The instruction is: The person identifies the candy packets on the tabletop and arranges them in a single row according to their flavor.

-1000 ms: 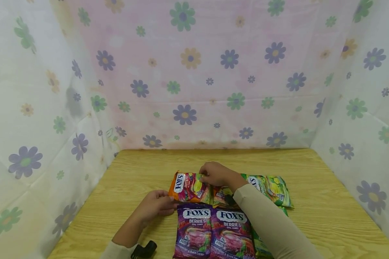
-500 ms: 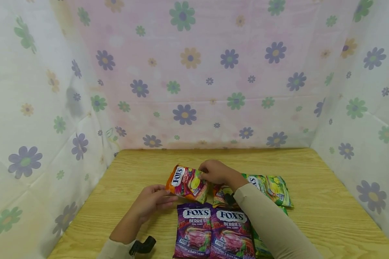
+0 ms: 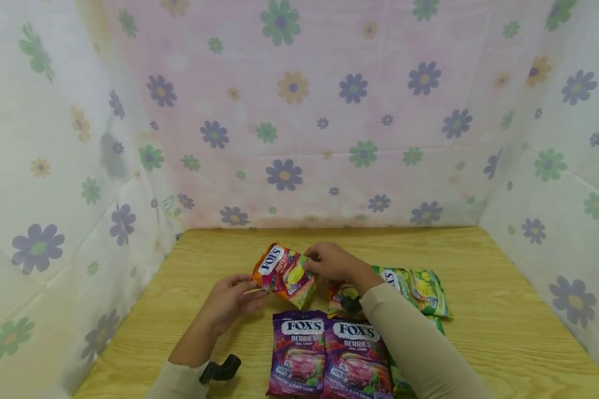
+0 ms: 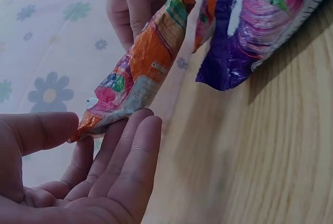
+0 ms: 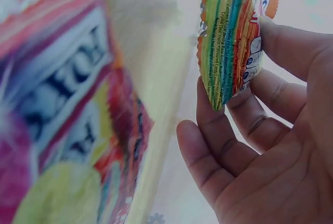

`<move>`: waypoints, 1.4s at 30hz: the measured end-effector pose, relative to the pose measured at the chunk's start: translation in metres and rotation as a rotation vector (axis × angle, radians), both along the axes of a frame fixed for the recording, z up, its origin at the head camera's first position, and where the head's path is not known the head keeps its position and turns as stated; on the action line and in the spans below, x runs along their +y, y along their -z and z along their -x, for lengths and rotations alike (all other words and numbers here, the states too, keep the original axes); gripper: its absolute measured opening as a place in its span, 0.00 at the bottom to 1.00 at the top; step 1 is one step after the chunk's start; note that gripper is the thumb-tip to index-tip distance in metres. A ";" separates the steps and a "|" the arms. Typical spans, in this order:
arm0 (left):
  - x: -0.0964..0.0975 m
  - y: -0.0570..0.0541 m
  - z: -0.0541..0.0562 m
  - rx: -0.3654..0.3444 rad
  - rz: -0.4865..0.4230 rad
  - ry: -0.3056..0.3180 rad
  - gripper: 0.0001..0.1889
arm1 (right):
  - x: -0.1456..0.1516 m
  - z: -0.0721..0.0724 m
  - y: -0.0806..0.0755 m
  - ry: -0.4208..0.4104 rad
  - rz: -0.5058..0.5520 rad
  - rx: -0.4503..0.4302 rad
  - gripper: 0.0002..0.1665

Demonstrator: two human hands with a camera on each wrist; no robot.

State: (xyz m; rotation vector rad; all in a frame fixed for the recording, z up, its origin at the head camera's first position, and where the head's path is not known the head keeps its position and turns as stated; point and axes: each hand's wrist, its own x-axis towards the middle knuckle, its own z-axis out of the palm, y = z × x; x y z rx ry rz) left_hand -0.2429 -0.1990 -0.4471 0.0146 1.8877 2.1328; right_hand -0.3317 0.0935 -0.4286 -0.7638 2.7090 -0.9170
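An orange and magenta FOX'S Fruits candy bag [image 3: 285, 275] is held up off the table, tilted, between both hands. My left hand [image 3: 228, 303] pinches its orange left end; in the left wrist view the thumb lies on one side of the bag [image 4: 143, 70] and fingers support the other. My right hand [image 3: 335, 262] pinches the opposite end, with thumb and fingers either side of the bag [image 5: 231, 47] in the right wrist view. Just below lie two purple Berries candy bags [image 3: 299, 354], side by side.
A second Fruits bag [image 3: 340, 305] lies partly under the right forearm. Beside it is a green candy bag [image 3: 424, 291], and another green bag [image 3: 401, 382] shows below, mostly covered by the sleeve. Floral cloth [image 3: 324, 111] walls the wooden table [image 3: 499, 310].
The Fruits bag has been lifted from the table and tilted, its left end moving up and leftward. Both hands have risen slightly with it. The other bags stay put.
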 end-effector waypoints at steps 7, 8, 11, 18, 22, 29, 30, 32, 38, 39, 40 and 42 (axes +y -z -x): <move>-0.001 -0.006 0.005 0.041 0.020 -0.048 0.22 | 0.001 -0.001 -0.005 0.026 0.092 -0.014 0.20; -0.001 -0.007 0.005 0.045 0.023 -0.057 0.22 | 0.001 -0.001 -0.005 0.025 0.106 -0.015 0.20; -0.002 -0.009 0.007 0.053 0.032 -0.080 0.23 | 0.001 -0.002 -0.007 0.019 0.136 -0.024 0.19; -0.005 -0.016 0.014 0.066 -0.034 -0.143 0.25 | -0.004 -0.005 -0.008 0.056 0.164 -0.022 0.20; -0.007 -0.020 0.018 0.068 -0.078 -0.160 0.26 | -0.009 -0.009 -0.008 0.083 0.210 -0.038 0.22; -0.015 -0.027 0.030 0.060 -0.111 -0.198 0.30 | -0.020 -0.016 -0.010 0.112 0.265 -0.062 0.24; -0.016 -0.028 0.032 0.061 -0.117 -0.208 0.30 | -0.022 -0.017 -0.011 0.118 0.273 -0.064 0.24; -0.019 -0.030 0.036 0.060 -0.130 -0.218 0.30 | -0.026 -0.019 -0.012 0.128 0.289 -0.064 0.24; -0.031 -0.035 0.041 0.040 -0.141 -0.233 0.28 | -0.042 -0.025 -0.013 0.136 0.352 -0.085 0.22; -0.033 -0.036 0.041 0.042 -0.137 -0.231 0.28 | -0.044 -0.025 -0.013 0.144 0.362 -0.092 0.22; -0.035 -0.037 0.041 0.043 -0.134 -0.226 0.28 | -0.047 -0.026 -0.012 0.155 0.375 -0.104 0.22; -0.039 -0.040 0.042 0.043 -0.120 -0.210 0.28 | -0.053 -0.027 -0.010 0.181 0.403 -0.127 0.22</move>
